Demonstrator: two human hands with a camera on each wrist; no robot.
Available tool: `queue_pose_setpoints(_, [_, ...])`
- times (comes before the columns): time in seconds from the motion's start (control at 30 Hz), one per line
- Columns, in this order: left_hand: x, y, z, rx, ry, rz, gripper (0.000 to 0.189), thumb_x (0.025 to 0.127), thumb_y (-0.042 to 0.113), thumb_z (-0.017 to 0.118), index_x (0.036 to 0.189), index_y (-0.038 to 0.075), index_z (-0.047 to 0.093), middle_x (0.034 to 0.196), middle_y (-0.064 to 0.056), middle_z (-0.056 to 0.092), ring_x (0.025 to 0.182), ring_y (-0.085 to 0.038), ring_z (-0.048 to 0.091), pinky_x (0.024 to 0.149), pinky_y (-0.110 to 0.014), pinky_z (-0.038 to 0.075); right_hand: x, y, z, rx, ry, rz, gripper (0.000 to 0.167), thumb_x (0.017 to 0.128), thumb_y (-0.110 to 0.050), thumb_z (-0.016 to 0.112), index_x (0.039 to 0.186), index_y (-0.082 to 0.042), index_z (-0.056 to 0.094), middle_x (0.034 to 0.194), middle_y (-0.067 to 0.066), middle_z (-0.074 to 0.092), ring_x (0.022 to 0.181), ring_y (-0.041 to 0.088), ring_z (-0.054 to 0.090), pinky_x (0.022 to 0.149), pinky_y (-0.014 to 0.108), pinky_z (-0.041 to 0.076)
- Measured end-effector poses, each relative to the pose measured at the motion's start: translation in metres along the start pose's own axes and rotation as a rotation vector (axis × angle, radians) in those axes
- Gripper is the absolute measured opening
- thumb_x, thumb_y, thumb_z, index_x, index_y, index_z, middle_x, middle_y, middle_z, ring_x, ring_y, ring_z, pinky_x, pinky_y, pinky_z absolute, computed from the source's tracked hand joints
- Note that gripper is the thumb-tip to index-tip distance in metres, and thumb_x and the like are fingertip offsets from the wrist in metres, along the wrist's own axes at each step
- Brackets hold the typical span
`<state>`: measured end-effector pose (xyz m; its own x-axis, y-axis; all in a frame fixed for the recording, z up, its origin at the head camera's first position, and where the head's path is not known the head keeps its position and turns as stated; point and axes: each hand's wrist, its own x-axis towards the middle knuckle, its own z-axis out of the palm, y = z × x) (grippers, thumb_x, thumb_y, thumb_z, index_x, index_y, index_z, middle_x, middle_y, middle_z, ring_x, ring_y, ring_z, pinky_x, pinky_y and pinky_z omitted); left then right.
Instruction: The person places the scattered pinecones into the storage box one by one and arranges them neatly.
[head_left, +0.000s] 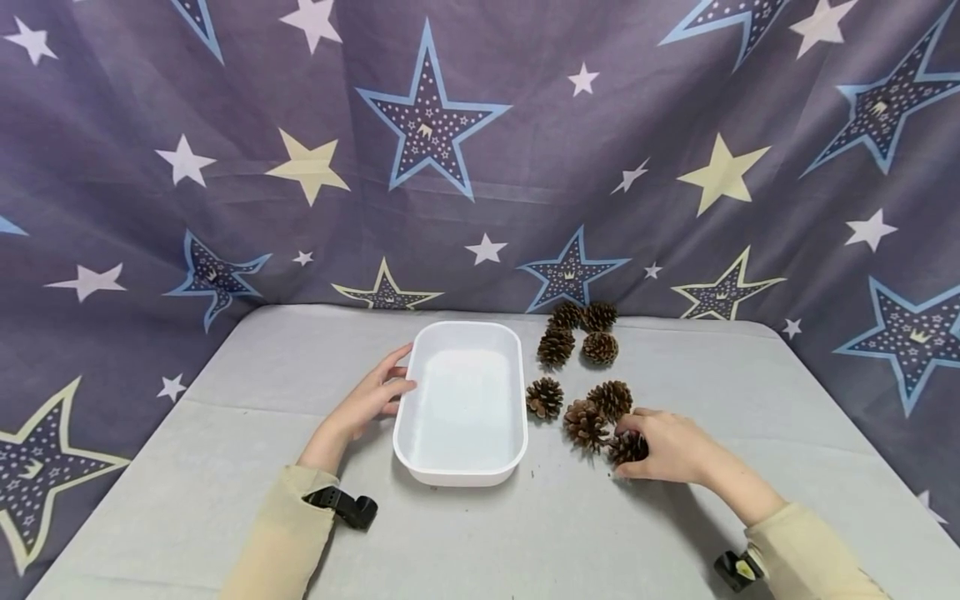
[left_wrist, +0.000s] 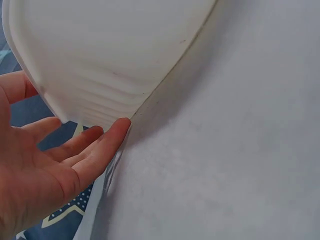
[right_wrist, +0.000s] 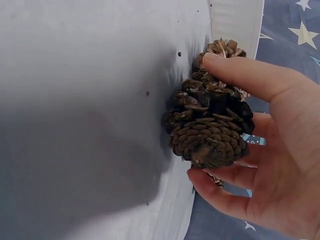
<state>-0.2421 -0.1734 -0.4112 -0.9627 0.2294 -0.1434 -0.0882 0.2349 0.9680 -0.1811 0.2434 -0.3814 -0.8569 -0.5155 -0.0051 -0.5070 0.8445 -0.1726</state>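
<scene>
A white rectangular plastic tray (head_left: 461, 479) stands on the cloth-covered table. My left hand (head_left: 367, 402) is at its left side, with fingers resting against the outer wall and the thumb at the rim. In the left wrist view, the fingertips (left_wrist: 120, 127) of this hand touch the tray's wall (left_wrist: 100, 60). To the right of the tray, my right hand (head_left: 671, 446) holds a brown pine cone (right_wrist: 207, 135) between thumb and fingers, low over the table. Two more pine cones, one nearer (head_left: 585, 425) and one behind it (head_left: 611, 400), lie beside the held one.
A single pine cone (head_left: 544, 398) lies close to the tray's right wall. Several others, including a rounder pine cone (head_left: 600, 348), sit near the back edge. A star-patterned curtain (head_left: 480, 167) hangs behind the table (head_left: 600, 542) and at both sides. Small dark crumbs dot the cloth.
</scene>
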Motion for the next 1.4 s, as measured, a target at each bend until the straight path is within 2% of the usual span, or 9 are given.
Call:
queue_pose_setpoints(0.23, [0.001, -0.002, 0.0, -0.004, -0.016, 0.001, 0.065, 0.091, 0.019, 0.05, 0.146, 0.026, 0.018, 0.132, -0.02, 0.037, 0.109, -0.03, 0.052, 0.081, -0.036, 0.053, -0.001, 0.002, -0.008, 0.01, 0.024, -0.025, 0.052, 0.065, -0.043, 0.075, 0.104, -0.01, 0.062, 0.099, 0.008, 0.063, 0.085, 0.03, 0.061, 0.071, 0.051, 0.052])
queue_pose_setpoints(0.3, [0.001, -0.002, 0.0, -0.013, -0.021, 0.007, 0.065, 0.091, 0.019, 0.05, 0.146, 0.026, 0.018, 0.132, -0.019, 0.037, 0.108, -0.029, 0.053, 0.081, -0.035, 0.053, 0.0, 0.003, -0.01, 0.007, 0.042, -0.024, 0.05, 0.066, -0.04, 0.075, 0.105, -0.01, 0.062, 0.1, 0.008, 0.063, 0.086, 0.031, 0.061, 0.071, 0.051, 0.052])
queue_pose_setpoints(0.37, [-0.003, 0.004, 0.001, -0.018, -0.031, 0.006, 0.065, 0.091, 0.018, 0.05, 0.147, 0.025, 0.016, 0.132, -0.02, 0.037, 0.106, -0.027, 0.054, 0.082, -0.035, 0.053, 0.001, 0.003, -0.011, 0.007, 0.06, -0.021, 0.048, 0.067, -0.038, 0.075, 0.104, -0.011, 0.062, 0.1, 0.008, 0.062, 0.086, 0.031, 0.061, 0.07, 0.05, 0.052])
queue_pose_setpoints(0.5, [-0.003, 0.004, 0.002, -0.032, -0.036, 0.009, 0.065, 0.091, 0.019, 0.05, 0.146, 0.025, 0.017, 0.131, -0.02, 0.038, 0.102, -0.023, 0.055, 0.082, -0.036, 0.053, 0.004, 0.003, -0.014, 0.003, 0.099, -0.023, 0.044, 0.07, -0.036, 0.073, 0.105, -0.012, 0.062, 0.099, 0.006, 0.062, 0.082, 0.029, 0.062, 0.068, 0.048, 0.053])
queue_pose_setpoints(0.6, [0.001, -0.003, 0.002, -0.032, -0.03, 0.013, 0.064, 0.09, 0.021, 0.05, 0.146, 0.028, 0.019, 0.131, -0.018, 0.039, 0.101, -0.022, 0.055, 0.081, -0.035, 0.053, 0.006, 0.002, -0.019, 0.007, 0.129, -0.03, 0.043, 0.071, -0.034, 0.072, 0.106, -0.012, 0.062, 0.097, 0.005, 0.062, 0.08, 0.027, 0.062, 0.066, 0.045, 0.053])
queue_pose_setpoints(0.87, [0.001, -0.005, 0.001, -0.019, -0.03, 0.015, 0.065, 0.09, 0.023, 0.051, 0.146, 0.027, 0.018, 0.132, -0.019, 0.038, 0.1, -0.022, 0.056, 0.08, -0.034, 0.053, 0.015, -0.002, -0.029, 0.001, 0.198, -0.03, 0.046, 0.072, -0.034, 0.072, 0.112, -0.013, 0.061, 0.104, 0.008, 0.062, 0.083, 0.03, 0.062, 0.065, 0.046, 0.053])
queue_pose_setpoints(1.13, [0.003, -0.006, -0.001, -0.018, -0.033, 0.009, 0.065, 0.091, 0.023, 0.05, 0.146, 0.028, 0.017, 0.131, -0.019, 0.037, 0.103, -0.023, 0.055, 0.081, -0.034, 0.053, 0.028, -0.004, -0.035, 0.016, 0.251, -0.029, 0.048, 0.074, -0.033, 0.071, 0.117, -0.014, 0.059, 0.111, 0.01, 0.061, 0.096, 0.032, 0.059, 0.077, 0.051, 0.05])
queue_pose_setpoints(1.4, [0.002, -0.005, -0.001, -0.019, -0.031, 0.005, 0.065, 0.091, 0.023, 0.05, 0.146, 0.028, 0.017, 0.132, -0.019, 0.037, 0.105, -0.025, 0.054, 0.081, -0.034, 0.053, 0.039, -0.01, -0.037, 0.061, 0.259, -0.025, 0.049, 0.076, -0.033, 0.07, 0.12, -0.015, 0.057, 0.121, 0.013, 0.057, 0.108, 0.035, 0.054, 0.088, 0.055, 0.044])
